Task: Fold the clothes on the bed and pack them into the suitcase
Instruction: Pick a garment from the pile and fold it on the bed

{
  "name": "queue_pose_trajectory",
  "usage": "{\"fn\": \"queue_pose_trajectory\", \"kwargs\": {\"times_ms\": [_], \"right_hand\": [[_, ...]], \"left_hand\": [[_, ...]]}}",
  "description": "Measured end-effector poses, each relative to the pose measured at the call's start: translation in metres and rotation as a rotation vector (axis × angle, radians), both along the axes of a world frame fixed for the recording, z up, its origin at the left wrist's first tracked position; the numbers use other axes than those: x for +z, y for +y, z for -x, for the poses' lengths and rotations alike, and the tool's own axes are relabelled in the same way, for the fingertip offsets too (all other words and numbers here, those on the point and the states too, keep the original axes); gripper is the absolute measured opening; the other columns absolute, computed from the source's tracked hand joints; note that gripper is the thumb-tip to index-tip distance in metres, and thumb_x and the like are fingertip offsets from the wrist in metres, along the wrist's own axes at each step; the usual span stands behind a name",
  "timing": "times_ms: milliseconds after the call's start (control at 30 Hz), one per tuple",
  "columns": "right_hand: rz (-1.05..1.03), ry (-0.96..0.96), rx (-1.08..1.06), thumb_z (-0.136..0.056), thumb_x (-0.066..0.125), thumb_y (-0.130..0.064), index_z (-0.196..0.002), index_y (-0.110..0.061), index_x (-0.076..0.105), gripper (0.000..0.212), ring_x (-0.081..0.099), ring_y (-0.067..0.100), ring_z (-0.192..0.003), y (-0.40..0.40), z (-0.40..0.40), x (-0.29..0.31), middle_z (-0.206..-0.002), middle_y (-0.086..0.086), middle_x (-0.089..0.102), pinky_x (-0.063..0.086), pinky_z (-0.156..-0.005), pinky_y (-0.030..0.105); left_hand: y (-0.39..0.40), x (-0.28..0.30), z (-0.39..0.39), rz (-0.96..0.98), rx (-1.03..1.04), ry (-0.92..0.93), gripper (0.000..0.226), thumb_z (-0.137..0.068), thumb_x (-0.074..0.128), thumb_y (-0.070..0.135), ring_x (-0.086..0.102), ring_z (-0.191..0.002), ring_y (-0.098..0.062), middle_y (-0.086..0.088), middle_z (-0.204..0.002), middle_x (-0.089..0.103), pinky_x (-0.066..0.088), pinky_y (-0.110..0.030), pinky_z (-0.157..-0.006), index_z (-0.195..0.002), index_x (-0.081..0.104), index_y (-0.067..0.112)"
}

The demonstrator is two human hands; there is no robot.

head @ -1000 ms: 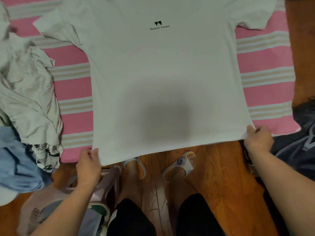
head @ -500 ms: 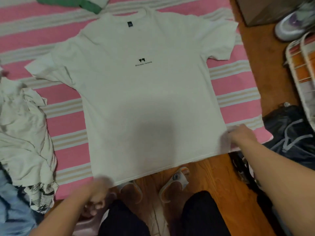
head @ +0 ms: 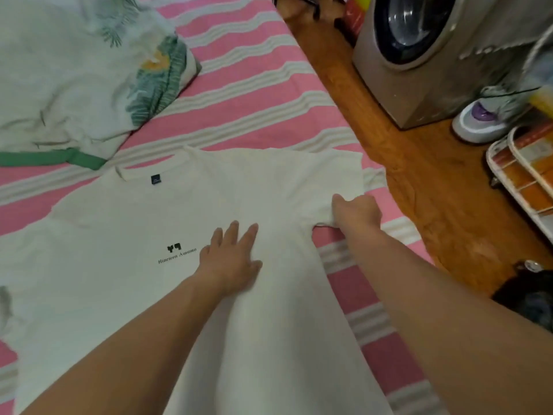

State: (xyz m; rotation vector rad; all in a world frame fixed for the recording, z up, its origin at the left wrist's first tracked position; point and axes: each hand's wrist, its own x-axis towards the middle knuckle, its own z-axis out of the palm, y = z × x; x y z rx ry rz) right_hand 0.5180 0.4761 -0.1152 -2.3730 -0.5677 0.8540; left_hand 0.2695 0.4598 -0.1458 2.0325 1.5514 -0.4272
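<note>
Hands first: the left hand (head: 232,259) lies flat, fingers straight and spread, on the chest of the white T-shirt (head: 125,295) just right of its small black print (head: 176,253), likely pinning the cloth so it will not slide. The right hand (head: 356,212) has its fingers curled round the shirt's right sleeve (head: 335,175), probably to fold it inward over the body (the pressing palm would mark the fold line). The shirt lies face up, spread on the pink striped bed (head: 254,94), the held sleeve close to the bed's right edge, with wooden floor (head: 419,190) beyond. A leaf-patterned garment (head: 74,70) lies past the collar, well apart, so an inward fold has room. No suitcase is in view.
</note>
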Motion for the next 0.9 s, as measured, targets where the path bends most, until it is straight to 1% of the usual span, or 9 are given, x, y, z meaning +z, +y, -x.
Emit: {"fn": "queue_pose_trajectory", "kwargs": {"times_ms": [133, 267, 400, 500, 567, 633, 667, 800, 900], "right_hand": [[-0.152, 0.174, -0.242, -0.092, 0.069, -0.024, -0.128, -0.008, 0.049, 0.044, 0.059, 0.028, -0.095, 0.015, -0.002, -0.018, -0.104, 0.002, 0.055, 0.043, -0.074, 0.03], [-0.279, 0.367, -0.308, -0.089, 0.065, -0.007, -0.084, -0.015, 0.059, 0.01, 0.06, 0.016, -0.074, 0.01, -0.017, -0.005, -0.082, -0.003, 0.061, 0.046, -0.057, 0.023], [-0.279, 0.221, -0.137, -0.091, 0.055, -0.004, -0.086, 0.008, 0.061, 0.015, 0.058, 0.03, -0.075, -0.001, -0.035, -0.004, -0.084, 0.026, 0.06, 0.04, -0.061, 0.028], [-0.219, 0.26, -0.001, -0.095, 0.058, -0.013, -0.085, -0.01, 0.059, 0.011, 0.059, 0.022, -0.084, 0.0, -0.035, 0.002, -0.084, 0.004, 0.06, 0.052, -0.074, 0.034], [-0.173, 0.399, 0.006, -0.092, 0.065, -0.015, -0.099, -0.019, 0.063, 0.007, 0.064, 0.022, -0.094, 0.005, -0.028, 0.013, -0.098, 0.0, 0.068, 0.056, -0.088, 0.039], [-0.1, 0.451, -0.012, -0.09, 0.066, -0.011, -0.113, -0.014, 0.063, 0.024, 0.065, 0.027, -0.099, 0.011, -0.019, 0.024, -0.108, 0.006, 0.068, 0.055, -0.092, 0.041], [-0.079, 0.448, -0.032, -0.088, 0.065, -0.01, -0.116, -0.011, 0.062, 0.029, 0.064, 0.029, -0.099, 0.014, -0.013, 0.03, -0.11, 0.009, 0.068, 0.055, -0.092, 0.042], [-0.142, 0.314, 0.218, -0.085, 0.059, -0.005, -0.112, -0.012, 0.057, 0.027, 0.06, 0.016, -0.078, 0.033, 0.045, 0.061, -0.095, 0.004, 0.063, 0.049, -0.063, 0.026], [-0.083, 0.188, 0.701, -0.089, 0.059, -0.012, -0.116, -0.018, 0.05, 0.029, 0.046, 0.01, -0.066, 0.036, 0.12, 0.078, -0.082, -0.004, 0.049, 0.036, -0.052, 0.013]], "left_hand": [[0.014, -0.001, -0.028, 0.078, -0.02, 0.174, 0.088, -0.095, 0.055, 0.055, 0.012, -0.146, -0.04, -0.004, -0.163, 0.004, 0.033, -0.057, -0.111, -0.156, -0.007, 0.047], [0.026, 0.019, -0.023, 0.097, -0.126, 0.208, 0.089, -0.093, 0.057, 0.056, 0.023, -0.14, -0.04, -0.006, -0.16, 0.014, 0.036, -0.049, -0.113, -0.158, -0.003, 0.044], [0.037, 0.024, -0.018, 0.176, -0.167, 0.204, 0.086, -0.091, 0.051, 0.059, 0.022, -0.145, -0.04, -0.006, -0.163, 0.015, 0.031, -0.047, -0.116, -0.158, 0.0, 0.046], [0.051, 0.019, -0.006, 0.314, -0.121, 0.129, 0.094, -0.076, 0.042, 0.078, 0.015, -0.154, -0.032, -0.004, -0.167, 0.018, 0.021, -0.045, -0.123, -0.159, 0.012, 0.044], [0.062, 0.032, 0.005, 0.446, 0.07, -0.071, 0.081, -0.087, 0.057, 0.067, 0.027, -0.151, -0.022, 0.003, -0.164, 0.028, 0.027, -0.035, -0.121, -0.157, 0.031, 0.036], [0.073, 0.045, 0.016, 0.526, 0.298, -0.339, 0.055, -0.096, 0.066, 0.041, 0.057, -0.12, -0.011, 0.007, -0.141, 0.056, 0.047, -0.018, -0.095, -0.148, 0.05, 0.031], [0.079, 0.05, 0.022, 0.531, 0.403, -0.462, 0.044, -0.097, 0.065, 0.034, 0.061, -0.104, -0.01, 0.007, -0.124, 0.064, 0.049, -0.018, -0.085, -0.14, 0.057, 0.029], [0.085, 0.039, 0.06, 0.546, 0.933, -0.914, 0.027, -0.098, 0.062, 0.034, 0.068, -0.112, -0.026, -0.004, -0.12, 0.072, 0.048, -0.047, -0.105, -0.118, 0.067, 0.017], [0.074, 0.034, 0.075, 0.738, 1.271, -1.268, 0.051, -0.101, 0.049, 0.052, 0.067, -0.117, -0.034, -0.012, -0.123, 0.07, 0.048, -0.052, -0.106, -0.128, 0.06, 0.01]]}}
